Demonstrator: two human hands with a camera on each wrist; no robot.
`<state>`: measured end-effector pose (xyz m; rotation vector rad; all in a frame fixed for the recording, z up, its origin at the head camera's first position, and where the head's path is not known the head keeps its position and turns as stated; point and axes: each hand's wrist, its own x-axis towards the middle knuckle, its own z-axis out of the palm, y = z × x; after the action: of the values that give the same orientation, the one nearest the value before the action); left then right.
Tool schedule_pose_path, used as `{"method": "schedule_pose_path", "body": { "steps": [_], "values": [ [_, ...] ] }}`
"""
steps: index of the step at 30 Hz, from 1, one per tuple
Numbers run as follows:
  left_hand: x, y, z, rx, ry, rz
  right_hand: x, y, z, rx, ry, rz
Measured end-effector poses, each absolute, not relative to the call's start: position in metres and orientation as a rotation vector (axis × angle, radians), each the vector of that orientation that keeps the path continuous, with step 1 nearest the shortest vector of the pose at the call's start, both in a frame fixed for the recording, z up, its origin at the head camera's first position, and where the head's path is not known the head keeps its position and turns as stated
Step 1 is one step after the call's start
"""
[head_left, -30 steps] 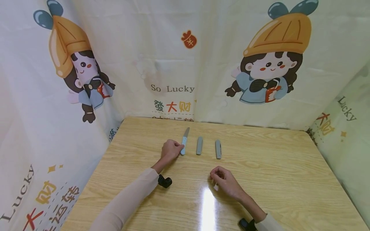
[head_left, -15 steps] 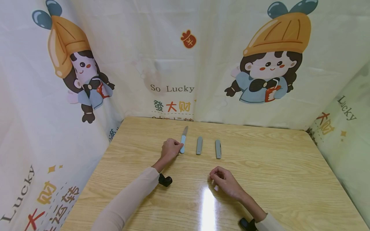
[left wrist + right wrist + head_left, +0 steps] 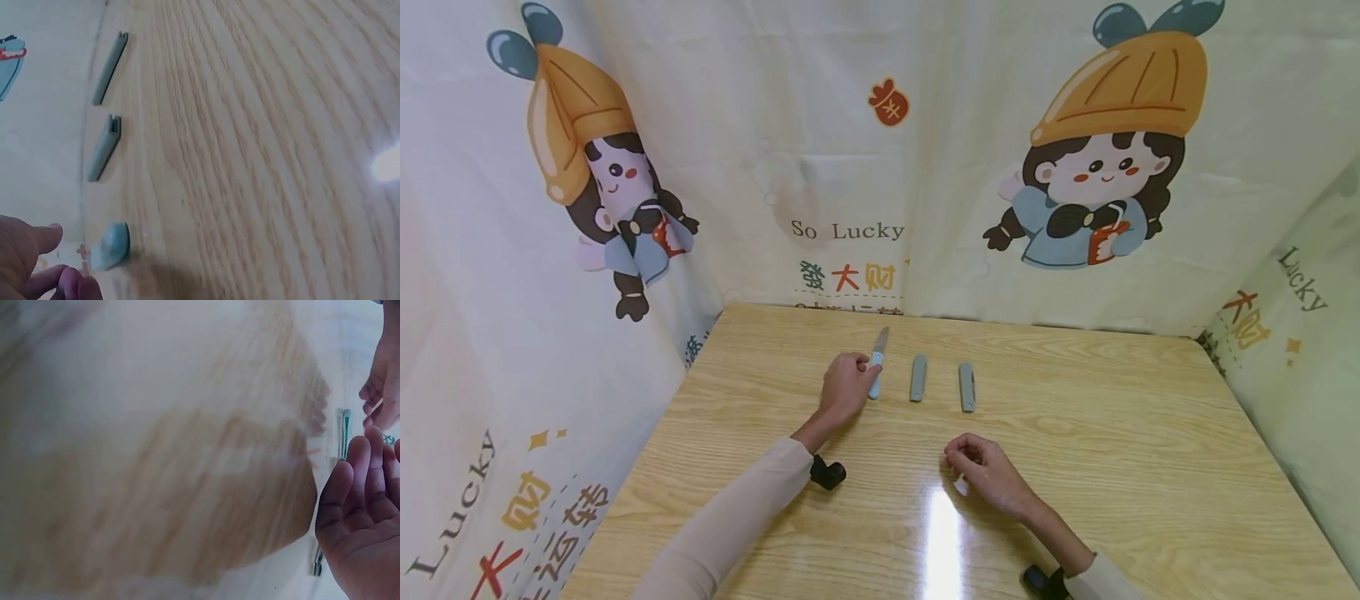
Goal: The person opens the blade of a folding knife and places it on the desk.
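In the head view a folding knife (image 3: pixel 875 382) with a light blue handle lies on the wooden table, its blade out and pointing to the far side. My left hand (image 3: pixel 846 387) is right at the handle, thumb over it. The left wrist view shows that hand's thumb (image 3: pixel 49 237) and fingers parted, beside the handle's rounded end (image 3: pixel 115 244). Two grey folded knives, a middle one (image 3: pixel 918 378) and a right one (image 3: pixel 967 387), lie to its right. My right hand (image 3: pixel 985 471) rests nearer, fingers loosely curled with nothing in them.
The wooden table (image 3: pixel 1112 450) ends at a pale printed curtain (image 3: pixel 955 250) behind and at both sides. A bright light reflection (image 3: pixel 942 542) shows on the tabletop in front. Black cameras sit on both wrists.
The blue knife has shifted slightly toward the far side. My left hand moved a little farther along its handle, its thumb now over it. The right hand has stayed put.
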<state>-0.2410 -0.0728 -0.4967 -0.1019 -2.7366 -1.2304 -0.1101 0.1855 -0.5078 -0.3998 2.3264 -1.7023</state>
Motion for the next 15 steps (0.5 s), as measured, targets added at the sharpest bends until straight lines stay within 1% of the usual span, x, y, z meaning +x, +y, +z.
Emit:
{"method": "schedule_pose_path", "body": {
  "steps": [7,15],
  "values": [
    [-0.237,-0.055,-0.488,-0.281,-2.770,-1.025,-0.111,0.187,-0.505,-0.392,2.332,-1.738],
    [-0.236,-0.034,-0.487,-0.379,-2.857,-0.999,-0.113,0.184,-0.504,-0.377,2.335,-1.751]
  ]
}}
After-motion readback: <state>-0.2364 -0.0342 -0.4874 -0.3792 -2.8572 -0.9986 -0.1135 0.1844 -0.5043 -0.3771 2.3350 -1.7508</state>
